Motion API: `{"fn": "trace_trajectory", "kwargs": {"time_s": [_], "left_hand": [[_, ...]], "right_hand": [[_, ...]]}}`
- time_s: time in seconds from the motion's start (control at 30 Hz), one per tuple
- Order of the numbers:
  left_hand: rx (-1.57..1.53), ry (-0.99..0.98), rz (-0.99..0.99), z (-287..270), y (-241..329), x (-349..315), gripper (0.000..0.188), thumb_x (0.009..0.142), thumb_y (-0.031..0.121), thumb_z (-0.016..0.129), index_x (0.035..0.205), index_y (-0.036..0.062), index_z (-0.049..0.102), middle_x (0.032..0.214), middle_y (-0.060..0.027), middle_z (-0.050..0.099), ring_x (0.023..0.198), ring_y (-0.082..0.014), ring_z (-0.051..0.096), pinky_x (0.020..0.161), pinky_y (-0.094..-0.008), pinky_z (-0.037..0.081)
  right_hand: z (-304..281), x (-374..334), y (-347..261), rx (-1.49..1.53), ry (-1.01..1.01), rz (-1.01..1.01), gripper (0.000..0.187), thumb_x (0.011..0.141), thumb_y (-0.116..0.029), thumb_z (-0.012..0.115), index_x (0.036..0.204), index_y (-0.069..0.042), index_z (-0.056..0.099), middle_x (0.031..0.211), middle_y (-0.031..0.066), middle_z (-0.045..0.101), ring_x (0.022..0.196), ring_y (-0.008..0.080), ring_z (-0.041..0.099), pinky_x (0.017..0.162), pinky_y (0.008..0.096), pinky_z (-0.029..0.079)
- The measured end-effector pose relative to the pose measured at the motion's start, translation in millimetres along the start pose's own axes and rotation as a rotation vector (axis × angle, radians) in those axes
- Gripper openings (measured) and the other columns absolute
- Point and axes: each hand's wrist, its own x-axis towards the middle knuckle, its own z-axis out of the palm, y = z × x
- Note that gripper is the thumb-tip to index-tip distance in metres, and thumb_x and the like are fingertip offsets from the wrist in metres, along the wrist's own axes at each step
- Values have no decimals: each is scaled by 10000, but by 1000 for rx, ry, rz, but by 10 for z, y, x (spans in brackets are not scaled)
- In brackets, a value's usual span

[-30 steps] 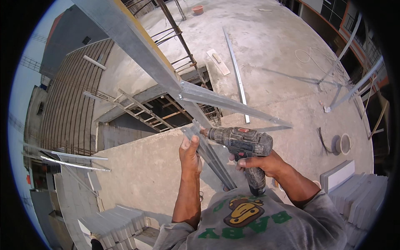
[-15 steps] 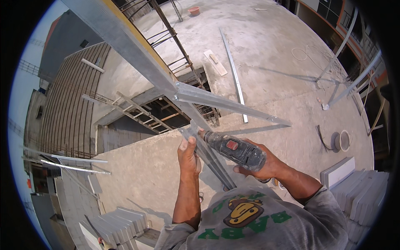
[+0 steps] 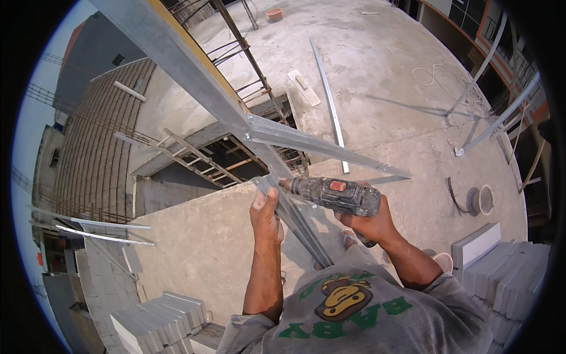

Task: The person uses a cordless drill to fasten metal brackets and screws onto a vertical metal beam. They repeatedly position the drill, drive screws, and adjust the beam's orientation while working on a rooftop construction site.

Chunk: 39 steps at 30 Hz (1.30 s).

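A dusty black cordless drill (image 3: 348, 199) with a red patch is gripped in my right hand (image 3: 377, 223), its fingers wrapped round the handle. The drill's nose points left, at the upper end of a grey metal channel (image 3: 305, 237); I cannot tell whether the bit touches it. My left hand (image 3: 266, 213) is closed on that upper end, thumb up along its left side. The channel slopes down toward my body. Just beyond, a large galvanized beam (image 3: 183, 69) rises to the upper left, and a second channel (image 3: 321, 151) is joined to it, reaching right.
An opening (image 3: 230, 154) in the concrete floor, with a wooden ladder (image 3: 191, 159), lies beyond my left hand. Stacked grey blocks (image 3: 501, 271) stand at the right, more blocks (image 3: 159, 321) at lower left. A loose metal strip (image 3: 331, 109) and a float (image 3: 303, 87) lie on the floor.
The drill has turned more level and shifted slightly right and down at its nose, with my right hand following. My left hand stays nearly in place on the channel.
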Motion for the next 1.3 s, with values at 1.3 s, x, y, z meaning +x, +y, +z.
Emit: {"fn": "trace_trajectory", "kwargs": {"time_s": [1.3], "left_hand": [[-59, -43, -25, 35, -41, 28, 785, 839, 430, 772, 1371, -37, 433, 1212, -148, 634, 1084, -208, 632, 922, -319, 526]], "right_hand": [[-186, -145, -44, 192, -373, 177, 576, 774, -58, 753, 1303, -16, 531, 1075, 89, 697, 1008, 160, 653, 908, 310, 509]]}}
